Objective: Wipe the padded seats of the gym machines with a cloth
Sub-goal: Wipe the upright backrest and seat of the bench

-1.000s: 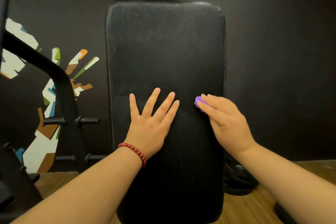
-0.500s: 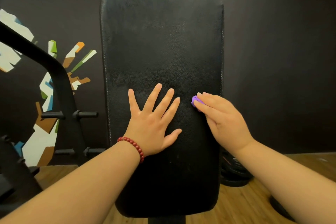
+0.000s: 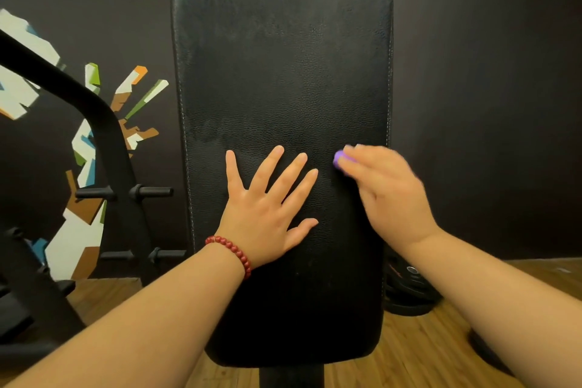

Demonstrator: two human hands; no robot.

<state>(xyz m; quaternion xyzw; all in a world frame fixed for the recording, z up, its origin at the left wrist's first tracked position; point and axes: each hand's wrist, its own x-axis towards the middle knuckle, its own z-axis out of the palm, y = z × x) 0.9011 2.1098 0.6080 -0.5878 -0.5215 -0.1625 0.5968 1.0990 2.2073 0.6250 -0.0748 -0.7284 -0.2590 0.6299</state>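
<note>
Right hand [image 3: 390, 198] is gripping a purple cloth [image 3: 338, 162] against the padded seat [image 3: 283, 57], just inside its right edge. Left hand [image 3: 267, 208] is lying flat beside it, fingers spread, nearer the left edge. Bare padding is stretching above both hands to the top edge.

Left grip [image 3: 267, 211] flat on the padded seat [image 3: 283, 72]; right grip [image 3: 387, 195] just right of it, cloth [image 3: 338, 162] under its fingers [image 3: 359, 164] against the seat. Rack [image 3: 104, 142] left of the left grip; weight plates [image 3: 409, 293] on the floor [image 3: 415, 353] behind the seat, below the right grip.
</note>
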